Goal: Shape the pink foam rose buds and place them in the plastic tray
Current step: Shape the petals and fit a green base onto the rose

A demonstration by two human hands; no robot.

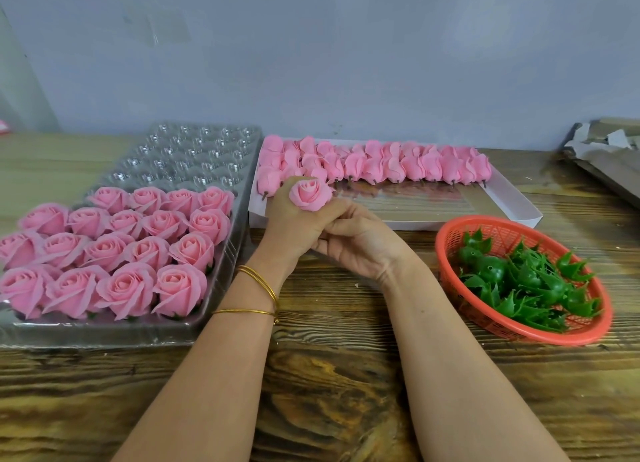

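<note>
Wooden tabletop [329, 392] under everything. At its left edge, plastic tray [104, 333]: near part filled with four rows of shaped roses [114, 250], far cells empty. Toward the far edge, in the middle, white box [512, 205] with a long heap of closed buds [381, 165] lying on their sides. Near the right edge, red basket [540, 338] holding green calyxes [519, 281].

Between tray and box, above the tabletop, left hand [294, 226] with fingers curled round the base of one opened pink bud [309, 193], petals facing up. Right hand [360, 240] pressed against the left, fingers bent under the bud; cannot tell if pinching it or only touching. Thin gold bangles [259, 281] on the left wrist.

Judging from this: roughly half done, with this bud shaped or almost, not yet placed, and many buds and cells left.

No readable writing, brand or label anywhere.
</note>
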